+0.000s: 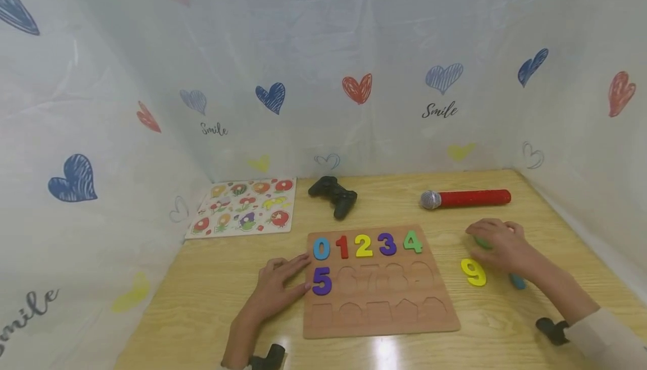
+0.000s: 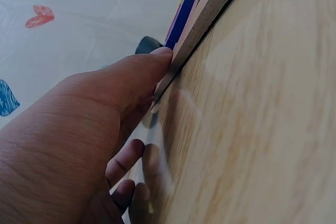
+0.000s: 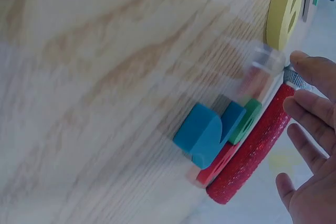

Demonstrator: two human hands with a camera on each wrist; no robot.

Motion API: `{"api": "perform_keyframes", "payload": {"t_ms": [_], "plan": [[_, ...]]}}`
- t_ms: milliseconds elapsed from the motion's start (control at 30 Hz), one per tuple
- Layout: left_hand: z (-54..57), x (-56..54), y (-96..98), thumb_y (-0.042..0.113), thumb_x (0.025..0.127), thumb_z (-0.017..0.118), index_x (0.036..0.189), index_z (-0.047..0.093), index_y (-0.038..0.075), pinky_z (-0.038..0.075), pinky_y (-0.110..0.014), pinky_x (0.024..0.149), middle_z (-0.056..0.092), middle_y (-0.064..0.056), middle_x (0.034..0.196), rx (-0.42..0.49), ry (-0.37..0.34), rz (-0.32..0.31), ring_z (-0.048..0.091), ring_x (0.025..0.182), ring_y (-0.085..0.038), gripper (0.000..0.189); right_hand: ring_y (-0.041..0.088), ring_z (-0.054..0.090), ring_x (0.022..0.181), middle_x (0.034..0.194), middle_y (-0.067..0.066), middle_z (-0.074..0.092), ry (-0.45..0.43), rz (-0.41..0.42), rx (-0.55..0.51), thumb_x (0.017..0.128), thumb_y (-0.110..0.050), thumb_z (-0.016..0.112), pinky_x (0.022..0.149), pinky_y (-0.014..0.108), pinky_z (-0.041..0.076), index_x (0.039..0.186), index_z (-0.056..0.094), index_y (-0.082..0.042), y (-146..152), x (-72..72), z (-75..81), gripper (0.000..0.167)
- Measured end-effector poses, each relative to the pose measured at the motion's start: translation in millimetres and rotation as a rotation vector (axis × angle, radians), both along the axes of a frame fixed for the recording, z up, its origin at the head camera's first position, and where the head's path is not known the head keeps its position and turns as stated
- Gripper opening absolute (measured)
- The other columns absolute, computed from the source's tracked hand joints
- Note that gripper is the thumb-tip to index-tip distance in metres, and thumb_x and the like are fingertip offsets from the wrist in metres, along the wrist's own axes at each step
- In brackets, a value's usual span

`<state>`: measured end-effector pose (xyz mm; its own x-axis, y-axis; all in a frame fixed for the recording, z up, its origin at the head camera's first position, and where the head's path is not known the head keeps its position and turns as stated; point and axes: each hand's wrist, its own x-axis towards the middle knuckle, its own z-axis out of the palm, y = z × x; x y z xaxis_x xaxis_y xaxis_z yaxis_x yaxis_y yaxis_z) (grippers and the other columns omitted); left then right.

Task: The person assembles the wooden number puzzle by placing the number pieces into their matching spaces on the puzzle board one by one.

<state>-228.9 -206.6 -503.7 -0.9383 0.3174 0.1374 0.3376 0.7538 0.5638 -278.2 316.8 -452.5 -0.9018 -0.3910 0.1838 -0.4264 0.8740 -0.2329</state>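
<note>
From the head view, the board [image 1: 432, 324] sits on the surface [image 1: 212, 286], the left hand [image 1: 275, 286] at its left edge, fingers extended, thumb beside the purple 5 [image 1: 322, 281]; off the board's right side hovers the right hand [image 1: 500, 248], above a green piece [image 1: 482, 242], and there's the yellow 9 [image 1: 475, 274] between the board and the pieces by that hand, its long axis roughly along the board's right edge. Over to the left wrist: thumb tip at the board's edge, nothing gripped. Now the right wrist: fingers loosely spread, no piece held, the green, blue piece [image 3: 198, 129] and red piece [image 3: 214, 166] bunched farther from the board than the 9. The right hand looks the nearer for any pick-up.
</note>
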Motion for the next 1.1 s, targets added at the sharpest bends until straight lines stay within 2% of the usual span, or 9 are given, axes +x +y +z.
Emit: {"api": "perform_keyframes", "payload": {"t_ms": [267, 500, 867, 1100], "plan": [[-0.4, -0.6, -0.4, 0.053, 0.092, 0.065, 0.144, 0.055, 0.032, 0.027, -0.055, 0.101, 0.045, 0.018, 0.152, -0.013, 0.01, 0.006, 0.037, 0.127, -0.024, 0.057, 0.047, 0.042, 0.121, 0.126, 0.026, 0.061, 0.007, 0.004, 0.037, 0.082, -0.024, 0.082, 0.088, 0.07, 0.024, 0.122, 0.067, 0.0, 12, -9.7, -3.0, 0.049], [-0.3, -0.5, 0.2, 0.05, 0.092, 0.068, 0.144, 0.056, 0.028, 0.025, -0.054, 0.099, 0.046, 0.016, 0.151, 0.016, 0.019, -0.012, 0.037, 0.122, -0.02, 0.058, 0.047, 0.045, 0.118, 0.123, 0.024, 0.064, 0.051, 0.025, 0.042, 0.078, -0.021, 0.086, 0.085, 0.069, 0.026, 0.12, 0.068, -0.001, 23, -15.7, -4.3, 0.05], [-1.0, 2.6, -0.1, 0.049, 0.092, 0.068, 0.144, 0.057, 0.029, 0.026, -0.053, 0.098, 0.047, 0.015, 0.151, 0.012, 0.033, 0.0, 0.038, 0.121, -0.019, 0.057, 0.048, 0.042, 0.121, 0.122, 0.024, 0.063, 0.008, 0.027, 0.046, 0.08, -0.023, 0.084, 0.085, 0.069, 0.024, 0.12, 0.067, -0.005, 33, -20.7, -7.2, 0.048], [-0.3, 0.3, 1.5, 0.051, 0.092, 0.067, 0.144, 0.056, 0.031, 0.026, -0.053, 0.099, 0.045, 0.02, 0.15, 0.0, 0.029, 0.004, 0.037, 0.122, -0.019, 0.057, 0.05, 0.038, 0.124, 0.122, 0.022, 0.064, -0.026, 0.013, 0.053, 0.082, -0.019, 0.079, 0.086, 0.071, 0.02, 0.122, 0.066, -0.004, 38, -24.0, -9.8, 0.046]]}}
